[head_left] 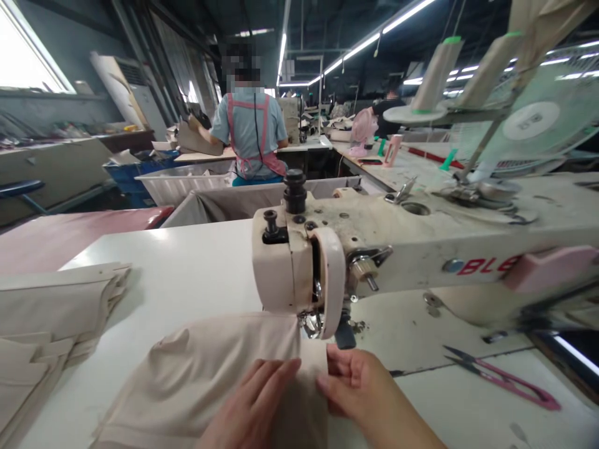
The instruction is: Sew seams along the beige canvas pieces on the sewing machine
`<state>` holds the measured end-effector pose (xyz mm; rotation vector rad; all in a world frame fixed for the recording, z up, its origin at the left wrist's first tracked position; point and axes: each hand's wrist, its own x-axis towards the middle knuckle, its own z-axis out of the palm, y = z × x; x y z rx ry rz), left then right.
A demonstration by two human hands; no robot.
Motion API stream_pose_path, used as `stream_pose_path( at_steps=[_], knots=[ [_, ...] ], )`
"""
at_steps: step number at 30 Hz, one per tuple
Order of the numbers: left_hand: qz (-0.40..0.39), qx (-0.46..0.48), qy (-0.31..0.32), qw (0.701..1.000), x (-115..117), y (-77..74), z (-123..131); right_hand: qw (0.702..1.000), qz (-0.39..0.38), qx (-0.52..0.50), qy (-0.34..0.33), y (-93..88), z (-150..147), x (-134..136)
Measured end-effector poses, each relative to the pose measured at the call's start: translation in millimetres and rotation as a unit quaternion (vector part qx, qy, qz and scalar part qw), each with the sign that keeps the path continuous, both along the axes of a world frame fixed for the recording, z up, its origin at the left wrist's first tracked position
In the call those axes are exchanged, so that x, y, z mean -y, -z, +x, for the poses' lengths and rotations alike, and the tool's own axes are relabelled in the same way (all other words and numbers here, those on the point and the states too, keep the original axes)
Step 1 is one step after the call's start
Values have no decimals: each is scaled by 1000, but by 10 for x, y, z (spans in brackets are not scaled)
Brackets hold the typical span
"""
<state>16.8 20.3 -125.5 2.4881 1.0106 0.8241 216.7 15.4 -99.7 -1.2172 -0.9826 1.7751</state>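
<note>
A beige piece of fabric (pixel 210 355) lies bunched on the white table, its far edge running under the needle area of a sewing machine (pixel 299 262). My left hand (pixel 255 402) rests flat on top of the fabric with its fingers stretched forward. At the fabric's right edge, my right hand (pixel 350 380) pinches the cloth between thumb and fingers, just in front of the presser foot. The needle itself is hidden behind the machine's white guard.
Stacked beige fabric pieces (pixel 60 312) lie at the left. Pink-handled thread snips (pixel 505 377) rest on the right. Thread cones (pixel 437 75) stand above the machine. A person in a pink apron (pixel 250 131) sits ahead, beyond a fabric-lined bin (pixel 224 202).
</note>
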Motion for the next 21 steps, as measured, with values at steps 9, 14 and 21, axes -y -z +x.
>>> stream_pose_path(
  at_steps=[9, 14, 21],
  knots=[
    [-231, 12, -43, 972, -551, -337, 324, 999, 1, 43, 5, -1, -68, -128],
    [-241, 16, -82, 967, -601, -276, 328, 990, 56, 128, 21, 79, -52, -61],
    [-266, 25, -189, 945, -597, -342, 441, 699, 532, 470, -84, 203, 85, 10]
  ],
)
